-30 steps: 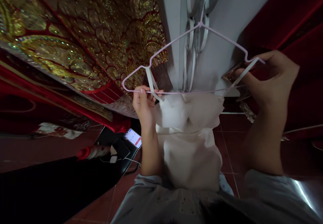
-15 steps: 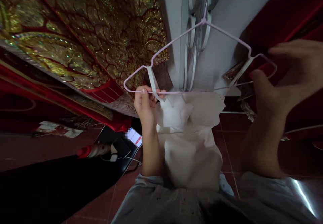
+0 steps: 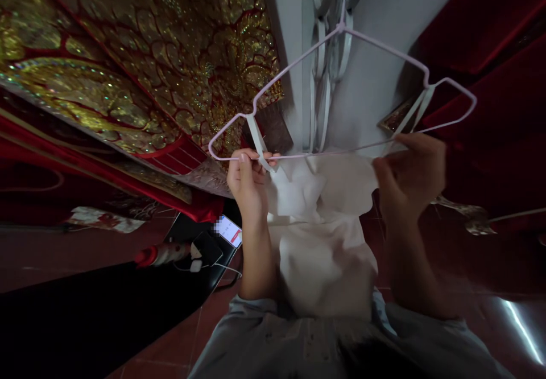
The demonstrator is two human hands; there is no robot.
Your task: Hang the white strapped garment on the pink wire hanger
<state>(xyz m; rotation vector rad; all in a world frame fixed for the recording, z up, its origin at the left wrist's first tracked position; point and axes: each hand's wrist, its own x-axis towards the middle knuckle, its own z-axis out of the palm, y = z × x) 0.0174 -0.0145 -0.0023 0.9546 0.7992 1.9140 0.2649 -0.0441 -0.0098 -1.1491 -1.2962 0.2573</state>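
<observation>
A pale pink clothes hanger (image 3: 294, 70) hangs in front of me, its hook at the top. A cream-white garment (image 3: 324, 259) hangs from it by white straps, with one strap (image 3: 256, 134) looped over the left notch and another (image 3: 420, 111) over the right notch. At the lower left, my left hand (image 3: 248, 185) is closed on the hanger's bottom bar, beside the left strap. My right hand (image 3: 413, 168), slightly blurred, is by the right strap and the garment's upper right edge. Its thumb and forefinger are apart around the strap's lower end.
Gold-sequined red costumes (image 3: 170, 54) hang on the left, and dark red cloth (image 3: 490, 117) on the right. White rings (image 3: 318, 49) hang in chains behind the hanger. A black table (image 3: 106, 299) at lower left bears a lit phone (image 3: 230, 232), a dark device (image 3: 207, 248) and a red-capped bottle (image 3: 164, 254).
My right hand has moved left and down, from the hanger's right end to beside the right strap and garment edge. The left hand keeps its hold on the bottom bar.
</observation>
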